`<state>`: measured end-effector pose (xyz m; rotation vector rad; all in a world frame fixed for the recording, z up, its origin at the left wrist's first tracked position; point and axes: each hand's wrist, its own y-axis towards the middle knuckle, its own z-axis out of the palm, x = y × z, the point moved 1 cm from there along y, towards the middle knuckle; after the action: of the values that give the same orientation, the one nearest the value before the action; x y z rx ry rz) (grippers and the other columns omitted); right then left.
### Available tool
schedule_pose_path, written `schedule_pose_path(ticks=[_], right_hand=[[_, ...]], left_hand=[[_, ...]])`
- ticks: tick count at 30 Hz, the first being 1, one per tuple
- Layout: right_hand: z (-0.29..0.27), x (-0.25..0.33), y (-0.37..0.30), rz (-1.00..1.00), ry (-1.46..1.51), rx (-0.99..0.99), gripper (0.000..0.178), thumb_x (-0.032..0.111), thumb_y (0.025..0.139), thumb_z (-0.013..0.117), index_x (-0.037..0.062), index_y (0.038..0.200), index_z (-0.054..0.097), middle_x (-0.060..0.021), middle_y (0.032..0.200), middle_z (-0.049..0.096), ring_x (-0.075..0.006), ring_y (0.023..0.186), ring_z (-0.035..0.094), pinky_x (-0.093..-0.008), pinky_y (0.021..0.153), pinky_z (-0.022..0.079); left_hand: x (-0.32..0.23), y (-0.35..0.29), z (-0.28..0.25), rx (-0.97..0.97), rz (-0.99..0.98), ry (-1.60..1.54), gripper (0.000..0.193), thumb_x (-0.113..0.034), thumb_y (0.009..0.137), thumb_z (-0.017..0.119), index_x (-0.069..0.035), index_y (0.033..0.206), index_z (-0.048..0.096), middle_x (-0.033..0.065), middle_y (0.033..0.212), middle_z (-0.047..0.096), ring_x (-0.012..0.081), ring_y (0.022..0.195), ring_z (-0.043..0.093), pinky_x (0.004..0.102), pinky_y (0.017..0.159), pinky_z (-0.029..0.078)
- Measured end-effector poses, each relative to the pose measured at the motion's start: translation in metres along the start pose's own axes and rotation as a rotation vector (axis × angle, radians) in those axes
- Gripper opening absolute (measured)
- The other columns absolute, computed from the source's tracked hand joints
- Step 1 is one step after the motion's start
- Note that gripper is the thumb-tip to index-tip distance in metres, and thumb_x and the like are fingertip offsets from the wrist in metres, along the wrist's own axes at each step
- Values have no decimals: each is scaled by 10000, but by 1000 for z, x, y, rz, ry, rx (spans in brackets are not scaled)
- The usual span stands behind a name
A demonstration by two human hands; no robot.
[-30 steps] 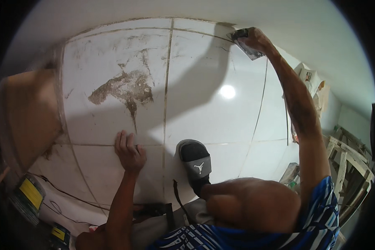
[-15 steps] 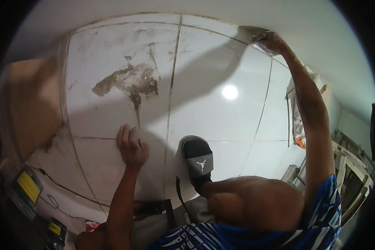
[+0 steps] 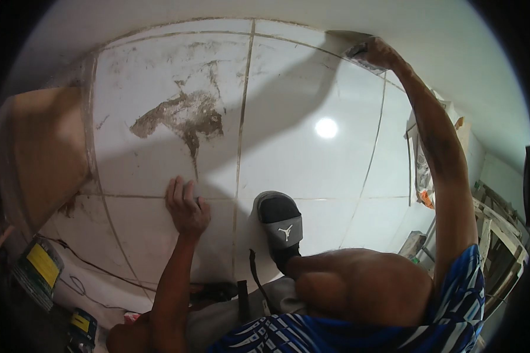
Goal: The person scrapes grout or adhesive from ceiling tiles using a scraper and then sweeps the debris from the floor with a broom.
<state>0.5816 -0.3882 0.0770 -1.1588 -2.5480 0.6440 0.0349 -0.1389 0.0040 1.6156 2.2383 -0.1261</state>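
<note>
My left hand (image 3: 188, 210) leans on the white tiled floor (image 3: 300, 147), its fingers stretched out. A small bluish spot shows beside its thumb, too small to make out. At the far right, my right arm reaches out to where the floor meets the wall. There my right hand (image 3: 383, 54) is closed around a flat, whitish tool (image 3: 359, 57), probably a trowel, lying along the grout line. My fingers hide most of its grip. A brown smear of mortar-like dirt (image 3: 197, 115) covers part of the tile ahead of my left hand.
My foot in a grey-black slide sandal (image 3: 280, 217) stands mid-floor. A brown board (image 3: 47, 129) lies at left, with black-and-yellow boxes (image 3: 41, 265) and a dark cable (image 3: 94, 265) nearer. Sacks (image 3: 421, 159) and wooden frames (image 3: 500, 235) stand at right. The wall (image 3: 453, 53) borders the far side.
My right hand has slid a little to the left along the wall's foot with the flat tool. My left hand stays planted on the floor.
</note>
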Motion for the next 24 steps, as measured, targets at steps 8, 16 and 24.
schedule_pose_path(ticks=[8, 16, 24], right_hand=[[1, -25, -4, -28, 139, -43, 337, 342, 782, 703, 117, 1032, 707, -115, 962, 701, -263, 872, 650, -378, 815, 505], [-2, -16, -10, 19, 136, -4, 304, 265, 794, 707, 84, 1038, 693, -124, 960, 699, -251, 863, 658, -353, 800, 510], [36, 8, -44, -198, -102, -537, 155, 87, 839, 580, 79, 956, 681, -110, 968, 674, -293, 873, 642, -388, 766, 534]], left_hand=[[-1, 0, 0, 3, -10, 4, 471, -152, 820, 512, -38, 1268, 419, 190, 1328, 403, 376, 1257, 379, 540, 1040, 306], [-2, 0, 1, 13, -10, -42, 479, -138, 831, 508, -31, 1288, 408, 205, 1347, 384, 410, 1268, 358, 532, 1044, 278], [-1, 3, -3, 3, -1, 1, 440, -169, 841, 480, -19, 1251, 422, 196, 1322, 395, 392, 1249, 373, 549, 1029, 316]])
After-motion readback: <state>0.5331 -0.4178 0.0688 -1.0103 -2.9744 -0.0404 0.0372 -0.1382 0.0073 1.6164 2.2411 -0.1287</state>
